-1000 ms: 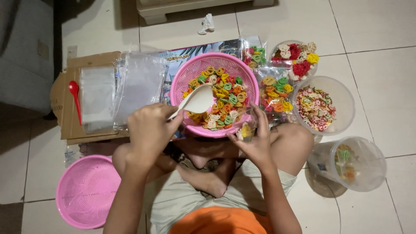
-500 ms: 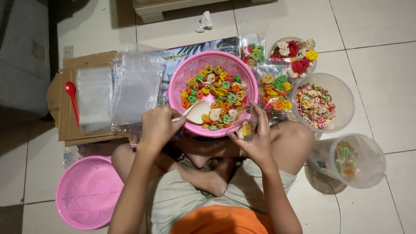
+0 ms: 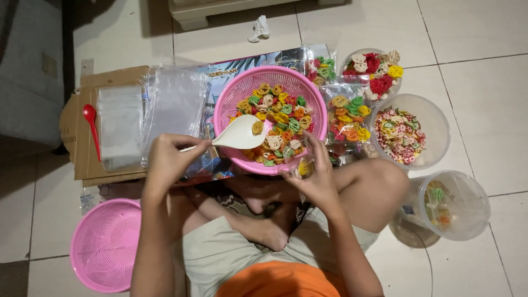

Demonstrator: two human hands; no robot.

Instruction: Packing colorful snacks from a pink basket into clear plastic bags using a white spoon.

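- Left hand (image 3: 168, 159) grips a white scoop (image 3: 239, 133) holding one cracker above the pink basket (image 3: 269, 118) of coloured crackers.
- Right hand (image 3: 311, 179) pinches a small clear bag (image 3: 304, 165) at the basket's near rim.

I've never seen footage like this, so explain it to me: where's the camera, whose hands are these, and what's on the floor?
The camera sits on a person's head, looking down at their crossed legs and bare hands on a tiled floor. The left hand holds a white scoop with one cracker over a pink basket of colourful crackers. The right hand holds a small clear bag. Around lie an empty pink basket, clear tubs, filled packets, flat plastic bags and a red spoon.
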